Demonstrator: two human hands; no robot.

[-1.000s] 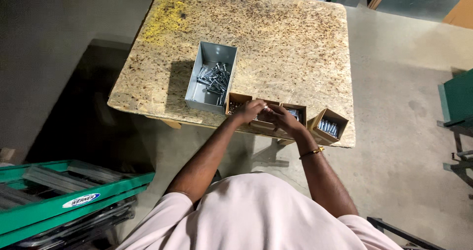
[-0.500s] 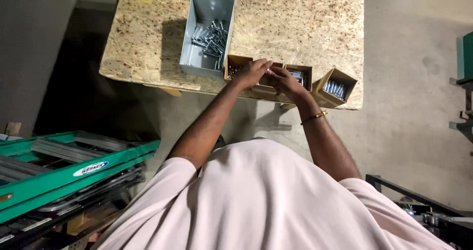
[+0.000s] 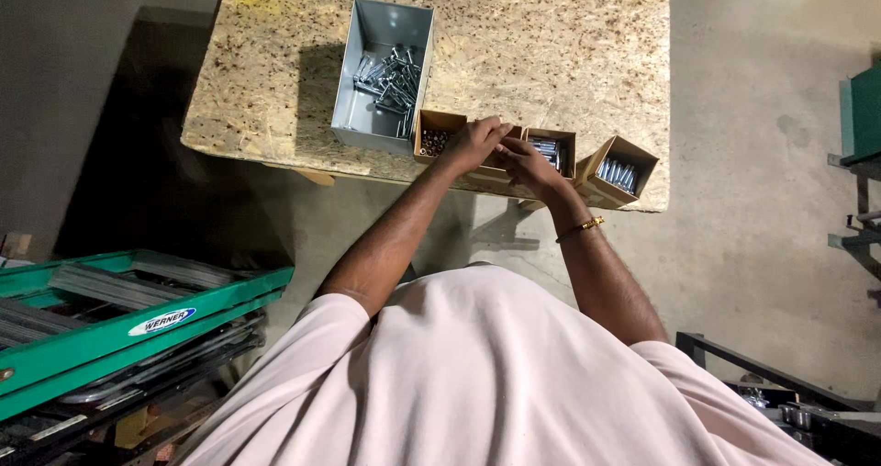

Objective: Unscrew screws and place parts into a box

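My left hand and my right hand meet over a row of small open cardboard boxes at the near edge of a chipboard table. The fingertips of both hands pinch together above the middle box; what they hold is too small to make out. The left box holds small brownish parts. One box beside my right hand holds silver fasteners, and the rightmost box holds more. A grey metal bin with several bolts stands to the left of the boxes.
A green stepladder lies on the floor at lower left. Green equipment stands at the right edge, and a dark metal frame is at lower right. Concrete floor surrounds the table.
The camera has tilted down and nearer, so the table sits higher in view. My hands stay together over the cardboard boxes, the fingers shifting slightly.
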